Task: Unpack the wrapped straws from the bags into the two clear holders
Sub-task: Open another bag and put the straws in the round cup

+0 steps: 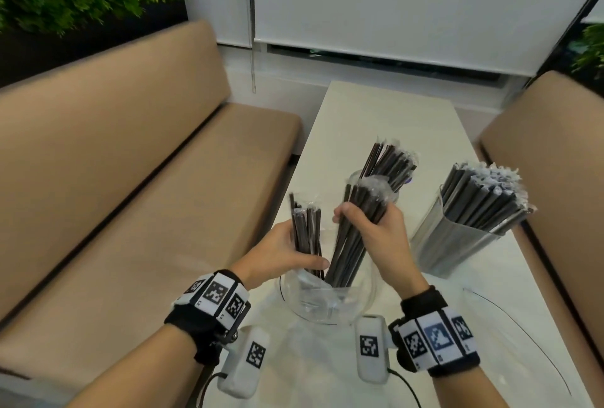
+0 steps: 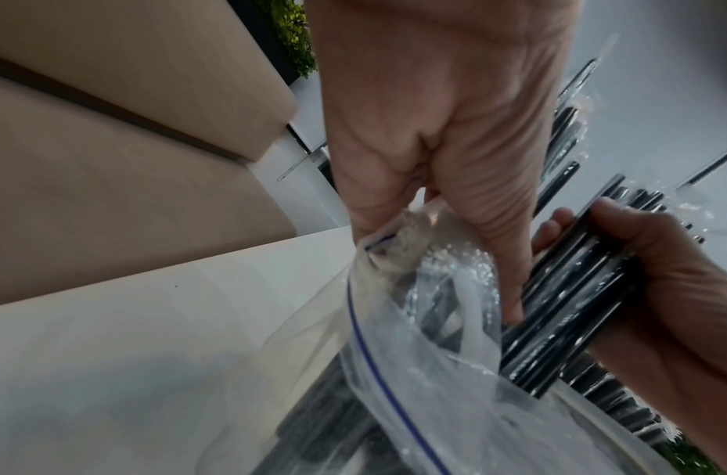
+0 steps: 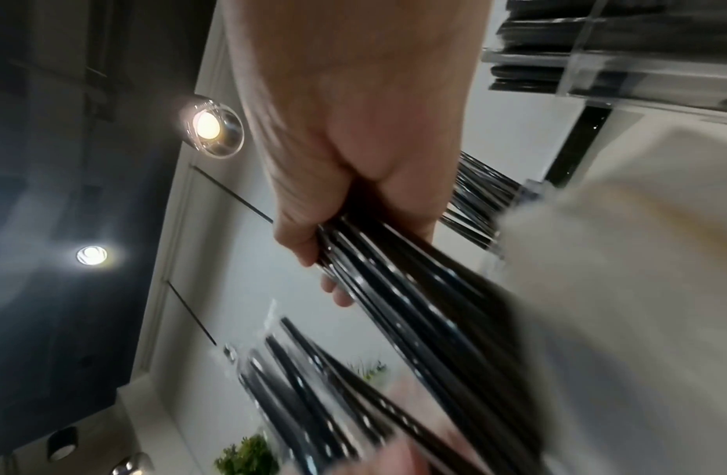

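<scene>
My left hand [image 1: 287,252] holds a small bunch of wrapped black straws [image 1: 305,231] upright at the mouth of a clear zip bag [image 1: 327,301]. In the left wrist view that left hand [image 2: 434,154] pinches the bag's blue-lined rim [image 2: 378,247]. My right hand [image 1: 379,234] grips a thicker straw bunch [image 1: 351,244] whose lower ends stand inside the bag; the right wrist view shows the right hand [image 3: 353,167] wrapped round this bunch [image 3: 398,282]. A round clear holder [image 1: 358,176] behind holds some straws. A square clear holder [image 1: 457,244] on the right is packed full.
The white table [image 1: 376,107] runs away from me between two tan benches [image 1: 130,178]. A second clear bag [image 1: 490,326] lies flat at the right front. The far end of the table carries nothing I can see.
</scene>
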Motion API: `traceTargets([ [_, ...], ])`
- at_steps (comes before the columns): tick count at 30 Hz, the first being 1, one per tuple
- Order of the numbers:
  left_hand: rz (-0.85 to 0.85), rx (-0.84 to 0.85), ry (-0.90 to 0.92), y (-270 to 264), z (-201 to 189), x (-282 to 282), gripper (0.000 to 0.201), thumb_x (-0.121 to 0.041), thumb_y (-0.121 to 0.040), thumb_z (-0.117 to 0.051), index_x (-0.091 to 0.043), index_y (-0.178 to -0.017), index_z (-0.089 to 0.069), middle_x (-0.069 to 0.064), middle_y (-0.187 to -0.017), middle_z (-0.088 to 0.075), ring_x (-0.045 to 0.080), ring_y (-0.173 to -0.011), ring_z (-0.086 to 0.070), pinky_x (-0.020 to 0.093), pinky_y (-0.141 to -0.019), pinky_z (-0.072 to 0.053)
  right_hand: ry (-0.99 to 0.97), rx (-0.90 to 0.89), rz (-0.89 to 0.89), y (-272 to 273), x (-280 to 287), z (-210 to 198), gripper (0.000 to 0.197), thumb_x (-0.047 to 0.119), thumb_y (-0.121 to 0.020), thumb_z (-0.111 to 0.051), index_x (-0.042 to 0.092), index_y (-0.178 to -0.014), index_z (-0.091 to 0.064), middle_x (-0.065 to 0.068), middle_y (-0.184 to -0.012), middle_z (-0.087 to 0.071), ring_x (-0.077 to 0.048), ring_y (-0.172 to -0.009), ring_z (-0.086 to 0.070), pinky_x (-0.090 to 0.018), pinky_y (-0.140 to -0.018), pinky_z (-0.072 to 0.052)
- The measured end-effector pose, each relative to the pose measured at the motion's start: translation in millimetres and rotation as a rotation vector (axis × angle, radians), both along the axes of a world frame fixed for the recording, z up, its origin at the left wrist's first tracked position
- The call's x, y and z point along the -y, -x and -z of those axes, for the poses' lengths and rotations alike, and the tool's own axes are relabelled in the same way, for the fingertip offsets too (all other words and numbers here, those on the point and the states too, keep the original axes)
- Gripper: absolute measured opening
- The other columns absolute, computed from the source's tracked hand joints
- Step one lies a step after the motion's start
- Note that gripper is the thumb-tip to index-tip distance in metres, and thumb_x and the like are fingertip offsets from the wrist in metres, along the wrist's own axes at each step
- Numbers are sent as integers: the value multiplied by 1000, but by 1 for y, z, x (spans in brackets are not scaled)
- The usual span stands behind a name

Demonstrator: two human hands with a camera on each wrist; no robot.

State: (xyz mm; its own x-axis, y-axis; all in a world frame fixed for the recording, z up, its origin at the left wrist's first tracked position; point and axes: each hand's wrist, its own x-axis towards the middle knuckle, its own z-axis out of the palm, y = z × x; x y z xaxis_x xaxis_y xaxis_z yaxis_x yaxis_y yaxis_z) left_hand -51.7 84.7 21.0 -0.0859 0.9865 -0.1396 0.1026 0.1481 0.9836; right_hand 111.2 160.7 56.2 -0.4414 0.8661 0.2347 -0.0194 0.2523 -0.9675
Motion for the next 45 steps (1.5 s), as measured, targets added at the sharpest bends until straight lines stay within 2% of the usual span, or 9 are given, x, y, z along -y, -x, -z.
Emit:
traceTargets([
  [8, 6, 3, 21, 6, 1, -4, 48, -1, -72, -83, -25, -105, -57, -10, -102, -64, -20, -78, -62, -1, -67, -45, -5, -95, 81, -8, -24, -71, 10, 7, -96, -53, 5, -88, -59, -12, -74, -63, -22, -66, -64, -37, -71, -59],
  [14, -1, -27, 29, 9, 4, -3, 54, -5, -71, -85, -16, -113, -54, 11, -114, -62, 9, -96, -60, 3, -76, -49, -112, -353, 124, -17, -54, -140, 14, 1, -94, -53, 8, -82, -55, 3, -62, -63, -15, -60, -62, -34, -66, -57],
  [18, -4, -27, 51, 11, 8, -2, 55, -6, -70, -86, -17, -114, -56, 11, -117, -64, 10, -101, -62, 9, -81, -52, -226, -503, 193, -18, -79, -167, 10, 4, -91, -58, 9, -86, -52, -2, -70, -62, -19, -65, -62, -38, -69, -54],
  [23, 1, -14, 80, 11, 11, -1, 62, -6, -71, -85, -31, -119, -55, -10, -110, -66, 0, -103, -63, 5, -79, -48, -258, -328, 388, -4, -116, -133, 22, 10, -85, -61, -4, -99, -53, -6, -72, -64, -19, -58, -62, -39, -64, -55],
  [30, -7, -6, 98, 9, 9, -1, 76, -5, -73, -84, -22, -138, -49, -18, -114, -62, -24, -90, -59, -4, -73, -43, -196, -123, 482, 17, -116, -47, 25, 11, -87, -63, 27, -100, -50, -9, -90, -68, -21, -74, -68, -47, -77, -60],
  [33, -6, 1, 97, 8, 8, -3, 77, -4, -73, -83, -19, -140, -48, -18, -113, -62, -25, -89, -59, -3, -73, -43, -218, -82, 465, 23, -106, -24, 50, 7, -85, -65, 34, -123, -47, 5, -98, -63, -12, -80, -65, -26, -76, -58],
  [36, -8, 0, 102, 8, 8, -3, 78, -3, -73, -83, -18, -140, -48, -20, -113, -61, -23, -91, -59, -3, -75, -44, -150, 1, 404, 26, -104, -7, 48, 4, -84, -68, 20, -126, -51, 5, -100, -63, -8, -85, -63, -31, -84, -58],
  [40, -7, -3, 106, 8, 8, -3, 80, -5, -72, -84, -19, -142, -48, -20, -115, -61, -23, -93, -59, -3, -77, -44, 0, 153, 399, 27, -108, 8, 42, 9, -85, -71, 8, -124, -56, -3, -106, -64, -27, -106, -64, -44, -99, -51],
  [45, -7, 9, 108, 7, 10, -4, 82, -5, -72, -85, -20, -142, -47, -20, -115, -61, -23, -94, -58, -1, -75, -45, -77, 280, 365, 30, -108, 0, 58, 13, -80, -76, 11, -129, -44, -5, -113, -57, -30, -114, -57, -37, -94, -46],
])
